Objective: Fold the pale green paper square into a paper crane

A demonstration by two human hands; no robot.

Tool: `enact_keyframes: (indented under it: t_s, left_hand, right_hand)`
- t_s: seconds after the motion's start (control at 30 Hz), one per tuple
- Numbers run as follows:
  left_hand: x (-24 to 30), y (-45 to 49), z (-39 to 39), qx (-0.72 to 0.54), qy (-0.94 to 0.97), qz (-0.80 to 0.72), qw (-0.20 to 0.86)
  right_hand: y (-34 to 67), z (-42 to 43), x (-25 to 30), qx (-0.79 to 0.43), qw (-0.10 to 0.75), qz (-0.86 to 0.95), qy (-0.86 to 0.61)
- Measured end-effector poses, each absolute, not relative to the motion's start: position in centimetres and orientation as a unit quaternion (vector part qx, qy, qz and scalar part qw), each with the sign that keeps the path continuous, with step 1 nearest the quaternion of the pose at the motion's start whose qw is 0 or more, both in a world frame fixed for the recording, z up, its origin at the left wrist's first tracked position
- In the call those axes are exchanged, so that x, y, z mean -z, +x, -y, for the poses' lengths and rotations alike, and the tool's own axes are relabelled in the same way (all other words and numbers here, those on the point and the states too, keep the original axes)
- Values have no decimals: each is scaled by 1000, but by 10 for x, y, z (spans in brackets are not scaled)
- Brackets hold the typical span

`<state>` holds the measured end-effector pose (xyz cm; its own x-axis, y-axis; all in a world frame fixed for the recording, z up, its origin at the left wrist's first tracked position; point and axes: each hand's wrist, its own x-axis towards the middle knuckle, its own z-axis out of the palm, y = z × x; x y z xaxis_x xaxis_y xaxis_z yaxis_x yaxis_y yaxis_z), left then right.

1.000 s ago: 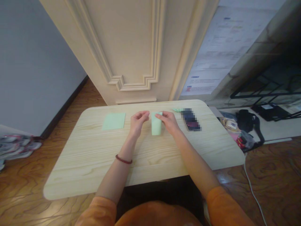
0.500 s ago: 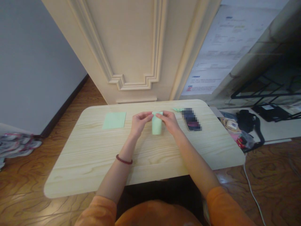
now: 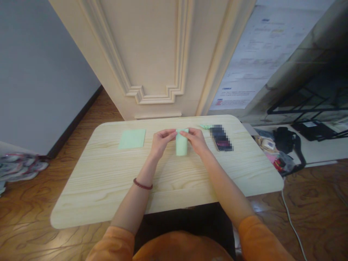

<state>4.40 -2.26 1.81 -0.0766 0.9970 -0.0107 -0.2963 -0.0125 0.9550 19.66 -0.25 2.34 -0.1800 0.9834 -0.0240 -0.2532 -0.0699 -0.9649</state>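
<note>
A light green sheet of paper (image 3: 181,145), folded or bent into a narrow upright shape, is held up over the middle of the table (image 3: 119,181). My left hand (image 3: 162,140) pinches its top left corner between thumb and fingers. At the top right corner, my right hand (image 3: 197,139) grips it the same way, thumb lying on the near face. The fingertips behind the paper are partly hidden. To the left lies a flat stack or sheet of green paper (image 3: 132,139). A small folded green paper piece (image 3: 205,127) rests beyond my right hand.
A phone (image 3: 221,138), blurred out, lies right of my right hand. Past the table's right edge, a low white shelf (image 3: 318,150) carries a black strap, plastic bags and small items. A panelled wall (image 3: 152,54) stands behind the table. A white cable (image 3: 292,217) runs along the floor.
Almost nothing differs. The held paper looks very slightly wider at its lower end, while both hands keep their grip in the same place.
</note>
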Motion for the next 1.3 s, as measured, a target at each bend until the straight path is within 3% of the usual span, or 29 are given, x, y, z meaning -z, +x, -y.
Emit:
enact_keyframes:
  t_s: [0.47,0.9,1.3]
  left_hand:
    - [-14,43,20,-587,400,-431,557]
    - [-25,44,25,-561,345,-417,626]
    - [-19,45,23,-568,387,-466,557]
  right_hand:
    - [197,4,-26,-601,509,467,-403]
    - [196,3,-23,-629,514,429,-395]
    - [194,1,-19,-626,530,415,-393]
